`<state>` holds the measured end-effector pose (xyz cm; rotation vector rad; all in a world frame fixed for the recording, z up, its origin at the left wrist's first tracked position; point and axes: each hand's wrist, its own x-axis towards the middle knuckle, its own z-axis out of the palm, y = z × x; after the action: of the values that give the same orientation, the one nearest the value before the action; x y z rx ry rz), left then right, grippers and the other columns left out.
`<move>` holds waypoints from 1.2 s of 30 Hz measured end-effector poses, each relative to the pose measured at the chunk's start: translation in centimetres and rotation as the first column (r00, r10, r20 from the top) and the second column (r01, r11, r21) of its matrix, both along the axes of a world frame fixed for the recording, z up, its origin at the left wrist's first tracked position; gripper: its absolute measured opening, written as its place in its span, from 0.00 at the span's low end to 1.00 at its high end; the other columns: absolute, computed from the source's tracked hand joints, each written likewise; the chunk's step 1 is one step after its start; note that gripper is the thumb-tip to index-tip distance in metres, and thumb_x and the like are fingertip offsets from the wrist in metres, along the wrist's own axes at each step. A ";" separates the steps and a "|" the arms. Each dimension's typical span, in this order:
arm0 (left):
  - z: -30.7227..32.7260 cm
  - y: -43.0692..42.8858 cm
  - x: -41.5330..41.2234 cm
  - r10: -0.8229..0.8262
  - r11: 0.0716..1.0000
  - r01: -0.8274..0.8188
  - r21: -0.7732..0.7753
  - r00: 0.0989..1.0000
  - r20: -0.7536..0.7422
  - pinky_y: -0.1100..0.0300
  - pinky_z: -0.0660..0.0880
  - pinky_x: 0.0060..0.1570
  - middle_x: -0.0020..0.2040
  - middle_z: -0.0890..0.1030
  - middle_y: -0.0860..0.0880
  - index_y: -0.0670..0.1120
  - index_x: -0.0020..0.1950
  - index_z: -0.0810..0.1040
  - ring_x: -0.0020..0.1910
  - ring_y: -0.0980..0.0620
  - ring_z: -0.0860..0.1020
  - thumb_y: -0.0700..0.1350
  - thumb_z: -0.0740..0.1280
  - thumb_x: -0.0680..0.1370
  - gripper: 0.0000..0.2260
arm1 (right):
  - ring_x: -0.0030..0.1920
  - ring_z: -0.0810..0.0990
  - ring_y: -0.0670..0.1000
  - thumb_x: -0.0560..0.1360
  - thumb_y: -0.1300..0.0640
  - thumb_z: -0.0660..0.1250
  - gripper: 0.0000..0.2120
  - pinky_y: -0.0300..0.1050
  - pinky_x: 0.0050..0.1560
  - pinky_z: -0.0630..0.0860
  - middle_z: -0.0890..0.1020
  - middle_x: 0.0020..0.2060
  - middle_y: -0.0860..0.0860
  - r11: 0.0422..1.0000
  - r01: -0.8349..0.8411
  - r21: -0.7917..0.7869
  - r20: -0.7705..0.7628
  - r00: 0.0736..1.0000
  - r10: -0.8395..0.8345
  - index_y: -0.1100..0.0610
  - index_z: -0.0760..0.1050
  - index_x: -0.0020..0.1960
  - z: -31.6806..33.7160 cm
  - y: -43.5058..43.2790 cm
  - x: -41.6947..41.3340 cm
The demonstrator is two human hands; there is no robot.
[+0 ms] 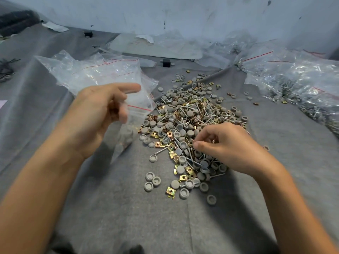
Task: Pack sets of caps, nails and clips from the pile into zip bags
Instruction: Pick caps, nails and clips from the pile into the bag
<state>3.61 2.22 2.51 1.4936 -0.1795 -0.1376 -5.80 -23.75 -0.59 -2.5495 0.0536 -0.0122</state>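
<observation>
On the gray felt worktop, the pile of gray caps, silver nails and brass clips lies at the middle, thinning out toward the near edge. The left hand is raised left of the pile. Its forefinger is straight and its other fingers are curled, and they seem to pinch the mouth of a blurred zip bag with a few caps at its bottom. The right hand rests on the pile's right side, fingers curled, thumb and forefinger tips together. Whether they hold a piece I cannot tell. Empty bags lie toward the far left, filled bags along the right edge.
</observation>
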 end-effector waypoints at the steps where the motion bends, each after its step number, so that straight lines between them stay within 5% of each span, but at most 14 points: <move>1: -0.1 -0.4 -0.2 -0.011 1.000 0.011 0.019 1.000 0.003 0.67 0.72 0.29 0.26 0.73 0.50 0.46 0.48 0.87 0.24 0.56 0.70 0.36 0.59 0.76 0.17 | 0.38 0.79 0.40 0.76 0.47 0.74 0.04 0.43 0.39 0.74 0.82 0.35 0.42 0.999 0.028 -0.033 0.023 0.999 -0.027 0.44 0.82 0.42 0.1 -0.1 -0.1; 4: -0.5 -1.2 -0.6 -0.033 0.997 0.032 0.069 0.999 0.013 0.68 0.73 0.30 0.25 0.74 0.49 0.46 0.48 0.87 0.25 0.56 0.71 0.35 0.59 0.77 0.17 | 0.37 0.80 0.42 0.76 0.48 0.73 0.05 0.46 0.40 0.74 0.80 0.33 0.43 0.986 0.157 -0.050 0.110 0.983 -0.150 0.46 0.81 0.41 0.4 -1.1 -0.1; 8: -1.0 -2.2 -1.7 -0.086 0.984 0.074 0.161 0.994 0.068 0.67 0.74 0.32 0.26 0.77 0.47 0.48 0.51 0.86 0.28 0.54 0.73 0.36 0.60 0.76 0.16 | 0.44 0.80 0.50 0.78 0.47 0.70 0.07 0.48 0.44 0.73 0.81 0.36 0.44 0.960 0.271 -0.074 0.024 0.963 -0.270 0.48 0.81 0.43 0.7 -2.7 -0.1; 14: -1.1 -2.5 -2.0 -0.113 0.978 0.101 0.184 0.992 0.053 0.68 0.73 0.32 0.28 0.78 0.45 0.51 0.51 0.87 0.31 0.52 0.74 0.36 0.60 0.76 0.17 | 0.30 0.77 0.39 0.76 0.43 0.71 0.14 0.37 0.27 0.67 0.80 0.26 0.41 0.972 0.235 -0.004 -0.085 0.968 -0.234 0.49 0.81 0.36 1.0 -2.7 -0.3; 18: -1.2 -2.5 -2.0 -0.111 0.979 0.100 0.176 0.992 0.057 0.67 0.74 0.34 0.27 0.78 0.45 0.50 0.51 0.87 0.30 0.52 0.73 0.36 0.60 0.77 0.18 | 0.39 0.78 0.44 0.72 0.35 0.73 0.17 0.45 0.37 0.68 0.81 0.32 0.44 0.967 0.225 -0.121 -0.058 0.971 -0.233 0.48 0.79 0.39 0.6 -1.3 -0.4; 23: -1.4 -2.4 -1.8 -0.124 0.975 0.111 0.190 0.991 0.059 0.68 0.74 0.34 0.27 0.78 0.46 0.51 0.51 0.87 0.29 0.52 0.74 0.36 0.60 0.76 0.18 | 0.39 0.79 0.50 0.72 0.34 0.73 0.23 0.44 0.33 0.65 0.83 0.36 0.50 0.941 0.209 -0.267 -0.012 0.975 -0.220 0.55 0.79 0.43 0.1 0.6 -0.1; 29: -1.5 -2.4 -1.8 -0.149 0.965 0.137 0.222 0.988 0.036 0.61 0.74 0.39 0.28 0.78 0.46 0.54 0.51 0.87 0.30 0.52 0.74 0.42 0.60 0.72 0.17 | 0.42 0.79 0.46 0.75 0.42 0.73 0.13 0.47 0.44 0.75 0.83 0.37 0.46 0.974 0.184 -0.132 -0.097 0.975 -0.198 0.50 0.79 0.42 0.1 0.0 0.2; 32: -1.5 -2.6 -1.9 -0.149 0.960 0.139 0.244 0.989 0.022 0.47 0.68 0.45 0.28 0.78 0.46 0.54 0.51 0.87 0.30 0.52 0.74 0.43 0.61 0.71 0.17 | 0.40 0.80 0.48 0.76 0.47 0.70 0.10 0.48 0.43 0.76 0.82 0.35 0.48 0.976 0.175 -0.133 -0.072 0.980 -0.186 0.52 0.79 0.41 -0.3 -0.1 0.3; 36: -1.3 -2.6 -2.1 -0.144 0.955 0.135 0.264 0.989 0.017 0.46 0.68 0.46 0.28 0.78 0.47 0.55 0.52 0.86 0.31 0.52 0.74 0.45 0.61 0.70 0.17 | 0.39 0.80 0.49 0.76 0.51 0.69 0.08 0.48 0.41 0.75 0.82 0.33 0.48 0.977 0.199 -0.075 -0.024 0.979 -0.201 0.54 0.79 0.41 -0.5 -0.6 0.5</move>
<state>1.55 -0.33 1.16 1.7488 -0.3061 -0.2563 -5.30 -24.33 -1.09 -2.6062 0.3280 -0.0528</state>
